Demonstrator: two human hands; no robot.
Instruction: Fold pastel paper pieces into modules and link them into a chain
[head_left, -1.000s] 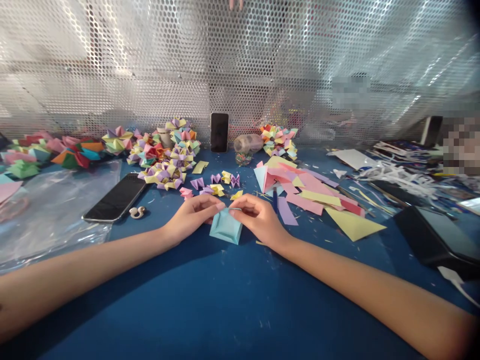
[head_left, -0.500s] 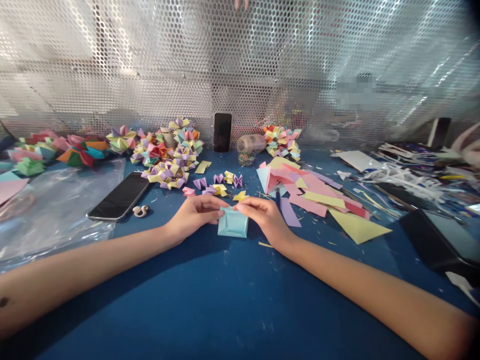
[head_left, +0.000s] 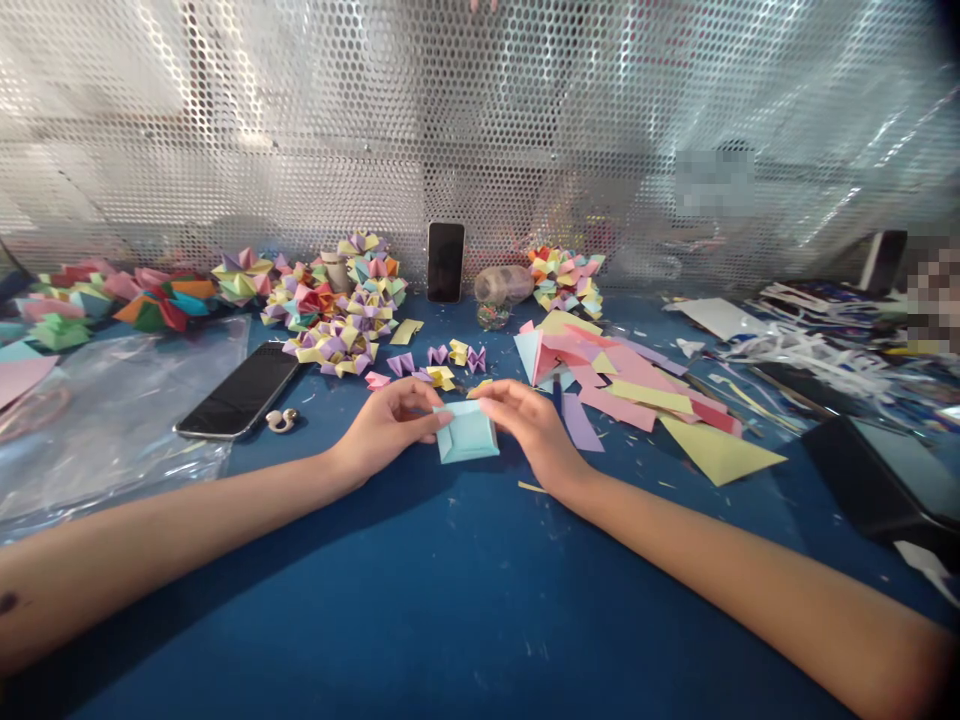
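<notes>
A small light-blue folded paper (head_left: 468, 432) with creased, turned-in edges is held above the blue table (head_left: 465, 600). My left hand (head_left: 394, 425) pinches its left edge between thumb and fingers. On the opposite side my right hand (head_left: 529, 425) grips the upper right corner, thumb over the front. The fingertips behind the sheet are partly hidden. Just beyond the hands lie several small folded paper pieces (head_left: 441, 377) in yellow, purple and pink.
Paper sheets and offcuts (head_left: 637, 385) are heaped to the right. Clusters of folded paper (head_left: 337, 330) stand at the back left, near a lying phone (head_left: 241, 390) and a plastic bag (head_left: 142, 400). Another phone (head_left: 445, 262) leans upright before the perforated metal panel (head_left: 337, 120). A dark box (head_left: 874, 480) sits right.
The light-blue paper has risen slightly and tilted, its right side now a little higher. My fingers have shifted on its upper edge, and both hands still hold it.
</notes>
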